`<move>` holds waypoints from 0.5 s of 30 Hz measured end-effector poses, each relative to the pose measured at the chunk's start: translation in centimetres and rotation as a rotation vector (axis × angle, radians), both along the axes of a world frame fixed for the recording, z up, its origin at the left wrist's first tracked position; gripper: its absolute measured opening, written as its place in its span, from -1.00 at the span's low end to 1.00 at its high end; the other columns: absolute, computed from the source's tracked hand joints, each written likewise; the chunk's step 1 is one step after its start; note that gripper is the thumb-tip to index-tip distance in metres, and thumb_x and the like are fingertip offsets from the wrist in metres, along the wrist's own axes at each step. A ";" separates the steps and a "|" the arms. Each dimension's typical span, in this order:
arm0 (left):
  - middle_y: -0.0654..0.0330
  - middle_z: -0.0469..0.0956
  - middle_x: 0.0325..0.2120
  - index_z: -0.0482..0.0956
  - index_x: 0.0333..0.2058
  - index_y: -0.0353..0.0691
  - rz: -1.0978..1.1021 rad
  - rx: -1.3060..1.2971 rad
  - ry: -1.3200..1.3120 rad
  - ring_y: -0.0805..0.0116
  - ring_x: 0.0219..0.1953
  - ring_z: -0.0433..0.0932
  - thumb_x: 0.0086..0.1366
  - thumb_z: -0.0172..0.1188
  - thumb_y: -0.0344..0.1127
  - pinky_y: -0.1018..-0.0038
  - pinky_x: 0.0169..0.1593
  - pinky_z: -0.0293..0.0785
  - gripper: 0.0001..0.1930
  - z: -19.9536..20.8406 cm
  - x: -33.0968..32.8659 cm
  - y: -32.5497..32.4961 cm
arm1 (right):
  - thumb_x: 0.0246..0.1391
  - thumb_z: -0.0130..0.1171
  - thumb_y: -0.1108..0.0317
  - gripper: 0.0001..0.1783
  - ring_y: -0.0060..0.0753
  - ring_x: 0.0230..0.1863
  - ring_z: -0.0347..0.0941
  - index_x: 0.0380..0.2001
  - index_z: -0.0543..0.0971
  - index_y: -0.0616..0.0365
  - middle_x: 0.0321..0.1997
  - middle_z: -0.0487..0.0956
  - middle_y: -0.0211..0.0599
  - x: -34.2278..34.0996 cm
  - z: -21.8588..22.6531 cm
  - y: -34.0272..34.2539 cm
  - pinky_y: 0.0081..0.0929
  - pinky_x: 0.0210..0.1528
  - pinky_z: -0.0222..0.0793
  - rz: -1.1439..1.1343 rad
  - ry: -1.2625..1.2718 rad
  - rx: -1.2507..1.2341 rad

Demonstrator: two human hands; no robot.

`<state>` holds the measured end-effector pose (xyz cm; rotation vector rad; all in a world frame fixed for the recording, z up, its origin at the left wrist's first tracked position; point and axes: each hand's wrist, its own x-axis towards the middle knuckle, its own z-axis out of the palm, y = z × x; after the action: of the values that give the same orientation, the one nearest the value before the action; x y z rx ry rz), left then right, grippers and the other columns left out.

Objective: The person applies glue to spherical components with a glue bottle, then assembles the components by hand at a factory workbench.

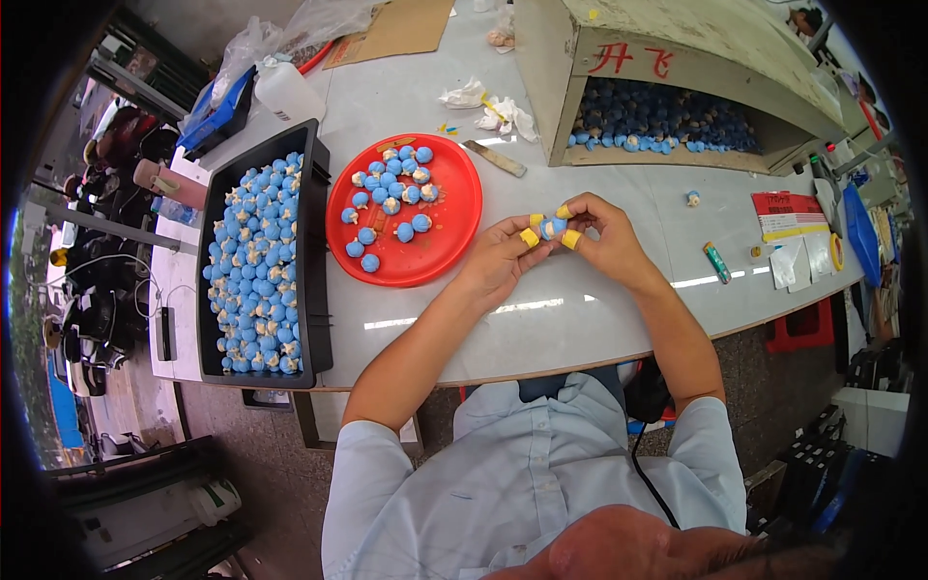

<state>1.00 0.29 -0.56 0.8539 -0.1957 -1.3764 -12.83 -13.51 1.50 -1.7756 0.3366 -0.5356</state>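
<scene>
Yellow-tipped hands (pixel 496 259) pinch a blue ball (pixel 552 228); red plate (pixel 449 213) lies left.

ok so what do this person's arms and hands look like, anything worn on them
The left hand and right hand each have short yellow covers on some fingertips. Both forearms are bare below loose, short, pale blue sleeves. No watch or bracelet shows.
</scene>
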 end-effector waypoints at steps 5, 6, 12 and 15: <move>0.08 0.48 -0.11 0.36 -0.03 -0.36 -0.021 0.005 -0.001 0.35 -0.08 0.52 0.31 0.07 -0.46 0.55 0.00 0.53 -0.74 -0.3 -0.1 0.0 | -0.07 0.26 0.55 -0.78 -0.63 -0.34 0.38 -0.29 0.51 0.24 -0.33 0.50 -0.41 -0.1 0.5 0.3 -0.65 -0.27 0.31 0.001 0.000 -0.093; 0.08 0.48 -0.11 0.37 -0.04 -0.35 -0.024 -0.004 -0.002 0.35 -0.08 0.52 0.31 0.08 -0.46 0.55 0.01 0.53 -0.74 -0.4 0.0 0.0 | -0.07 0.26 0.55 -0.78 -0.63 -0.34 0.38 -0.29 0.51 0.24 -0.33 0.50 -0.41 -0.2 0.5 0.3 -0.65 -0.27 0.31 0.002 0.003 -0.090; 0.10 0.49 -0.12 0.38 -0.07 -0.33 -0.021 -0.011 -0.004 0.35 -0.07 0.53 0.30 0.10 -0.46 0.53 0.02 0.53 -0.76 0.0 -0.2 0.0 | -0.07 0.18 0.58 -0.81 -0.59 -0.31 0.40 -0.30 0.51 0.26 -0.30 0.51 -0.37 -0.3 0.5 0.1 -0.61 -0.28 0.32 0.022 -0.035 -0.125; 0.11 0.49 -0.13 0.39 -0.08 -0.32 -0.018 -0.020 -0.012 0.34 -0.07 0.54 0.29 0.12 -0.46 0.55 0.01 0.55 -0.76 -0.1 -0.3 0.0 | -0.10 0.10 0.63 -0.74 -0.56 -0.27 0.41 -0.25 0.49 0.27 -0.20 0.51 -0.33 -0.4 0.7 0.2 -0.57 -0.17 0.34 0.057 0.032 -0.130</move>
<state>0.72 0.32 -0.68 0.8451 -0.2268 -1.3847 -13.24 -13.34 2.18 -1.9149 0.2772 -0.4985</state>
